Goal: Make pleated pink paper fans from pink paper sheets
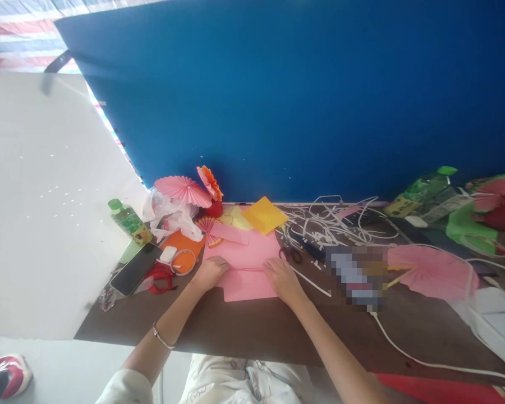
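Both hands are at a sheet of pink paper (251, 289) with a narrow folded strip across it, on top of more pink paper (261, 247). My left hand (212, 272) has its fingers closed on the strip's left end. At the strip's right end, the fingers of my right hand (280, 276) are closed on the same sheet. Part of each fingertip is hidden. A small pleated paper fan (208, 227) and a loose pink strip (229, 233) lie just beyond. Dark-handled scissors (291, 255) are beside my right hand.
To the left are a phone (136, 269), a green-capped bottle (130, 221) and red ribbon (162, 279). Yellow paper (265, 215) lies behind. Tangled white cables (336, 224), a blurred-out device (356, 278) and a large pink fan (433, 272) are to the right. A blue partition (294, 101) borders the desk.
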`<state>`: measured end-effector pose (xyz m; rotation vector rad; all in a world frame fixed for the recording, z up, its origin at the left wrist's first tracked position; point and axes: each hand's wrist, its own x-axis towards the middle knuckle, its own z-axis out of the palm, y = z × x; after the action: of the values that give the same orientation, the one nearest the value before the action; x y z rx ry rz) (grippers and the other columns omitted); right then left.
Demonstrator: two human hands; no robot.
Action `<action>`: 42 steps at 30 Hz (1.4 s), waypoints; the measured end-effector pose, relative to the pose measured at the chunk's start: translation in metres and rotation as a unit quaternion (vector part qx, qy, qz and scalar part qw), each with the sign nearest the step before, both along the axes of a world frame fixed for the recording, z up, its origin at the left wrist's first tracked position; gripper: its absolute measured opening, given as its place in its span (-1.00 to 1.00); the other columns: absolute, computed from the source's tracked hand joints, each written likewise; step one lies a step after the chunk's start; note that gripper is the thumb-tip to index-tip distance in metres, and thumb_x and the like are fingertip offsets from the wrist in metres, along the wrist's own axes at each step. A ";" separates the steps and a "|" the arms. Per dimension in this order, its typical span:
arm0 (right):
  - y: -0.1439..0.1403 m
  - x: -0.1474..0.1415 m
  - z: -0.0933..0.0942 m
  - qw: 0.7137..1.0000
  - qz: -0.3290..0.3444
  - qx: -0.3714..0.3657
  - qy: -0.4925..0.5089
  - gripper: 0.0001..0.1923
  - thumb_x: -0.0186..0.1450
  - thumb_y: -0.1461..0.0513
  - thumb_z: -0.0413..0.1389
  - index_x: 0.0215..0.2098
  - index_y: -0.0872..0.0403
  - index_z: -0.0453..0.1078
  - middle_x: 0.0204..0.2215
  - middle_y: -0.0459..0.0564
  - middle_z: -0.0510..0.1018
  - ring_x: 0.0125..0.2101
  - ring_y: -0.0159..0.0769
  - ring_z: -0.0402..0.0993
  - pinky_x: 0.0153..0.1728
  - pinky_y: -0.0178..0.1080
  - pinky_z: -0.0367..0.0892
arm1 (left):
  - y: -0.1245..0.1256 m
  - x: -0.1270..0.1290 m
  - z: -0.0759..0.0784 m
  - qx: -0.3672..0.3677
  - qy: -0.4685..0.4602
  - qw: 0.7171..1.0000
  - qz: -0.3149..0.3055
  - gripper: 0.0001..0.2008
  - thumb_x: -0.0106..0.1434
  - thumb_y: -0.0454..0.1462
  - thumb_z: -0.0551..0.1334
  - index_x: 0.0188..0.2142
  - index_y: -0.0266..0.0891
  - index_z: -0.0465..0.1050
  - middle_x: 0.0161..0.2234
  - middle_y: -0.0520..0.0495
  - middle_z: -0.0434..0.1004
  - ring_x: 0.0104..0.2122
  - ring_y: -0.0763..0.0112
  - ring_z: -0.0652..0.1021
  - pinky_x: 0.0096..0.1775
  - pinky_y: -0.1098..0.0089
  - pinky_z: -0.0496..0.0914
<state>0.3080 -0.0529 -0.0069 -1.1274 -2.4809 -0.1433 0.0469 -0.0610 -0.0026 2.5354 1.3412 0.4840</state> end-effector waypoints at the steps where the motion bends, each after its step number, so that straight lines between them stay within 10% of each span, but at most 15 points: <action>1: -0.001 -0.004 0.000 1.000 -0.006 0.005 -0.002 -0.77 0.27 0.34 -0.05 -0.21 0.16 0.42 -0.25 0.16 0.50 -0.20 -0.13 0.37 -0.10 -0.05 0.22 | -0.001 0.001 -0.002 0.002 0.005 1.000 0.001 -0.78 0.22 -0.39 0.07 -0.30 -0.28 0.49 -0.32 -0.20 0.52 -0.25 0.26 0.49 -0.18 0.25 0.35; 22: -0.007 -0.024 0.004 0.996 0.073 0.029 -0.046 -0.72 0.28 0.43 -0.14 -0.26 0.18 0.39 -0.37 0.11 0.45 -0.32 -0.19 0.31 -0.24 -0.14 0.22 | 0.004 0.031 -0.004 -0.061 -0.145 0.988 0.003 -0.76 0.14 -0.43 0.09 -0.28 -0.27 0.52 -0.27 -0.14 0.53 -0.26 0.33 0.48 -0.17 0.31 0.37; 42: 0.019 -0.022 -0.006 0.974 0.089 -0.204 0.038 -0.81 0.32 0.32 -0.10 -0.36 0.11 0.33 -0.37 0.02 0.41 -0.29 -0.26 0.33 -0.22 -0.19 0.27 | 0.009 0.030 0.001 -0.099 -0.004 0.995 0.024 -0.76 0.20 -0.38 0.06 -0.28 -0.26 0.51 -0.32 -0.13 0.46 -0.25 0.31 0.44 -0.19 0.33 0.35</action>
<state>0.2858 -0.0344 -0.0130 -1.0272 -2.5937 0.4729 0.0774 -0.0523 -0.0017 2.3441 1.3771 0.3516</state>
